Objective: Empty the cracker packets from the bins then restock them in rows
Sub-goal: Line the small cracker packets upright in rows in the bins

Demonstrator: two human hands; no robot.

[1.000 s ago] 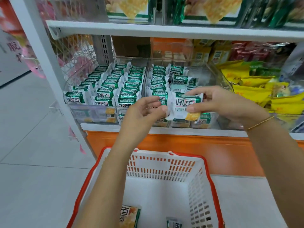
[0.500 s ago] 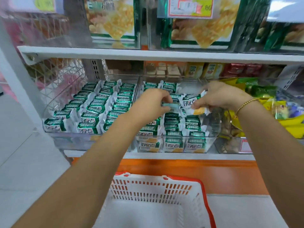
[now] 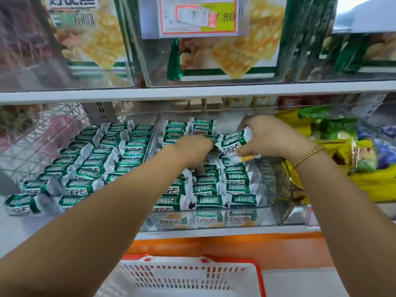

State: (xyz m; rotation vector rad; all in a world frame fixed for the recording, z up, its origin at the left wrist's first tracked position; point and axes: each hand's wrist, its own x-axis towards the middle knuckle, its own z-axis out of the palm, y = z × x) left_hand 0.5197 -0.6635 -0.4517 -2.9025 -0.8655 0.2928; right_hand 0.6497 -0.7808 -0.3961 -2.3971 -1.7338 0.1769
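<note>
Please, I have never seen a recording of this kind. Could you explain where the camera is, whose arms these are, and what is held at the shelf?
There is no machine here. A person wears one wide-angle camera on the head, looking forward and down, so both arms are that person's own. The right hand, with a gold bracelet at the wrist, pinches a green-and-white cracker packet over the right clear bin, where such packets stand in rows. The left hand reaches into the same bin; its fingers are hidden, so I cannot tell whether it holds anything. The left clear bin also holds rows of packets. A white basket with a red rim is below the shelf.
</note>
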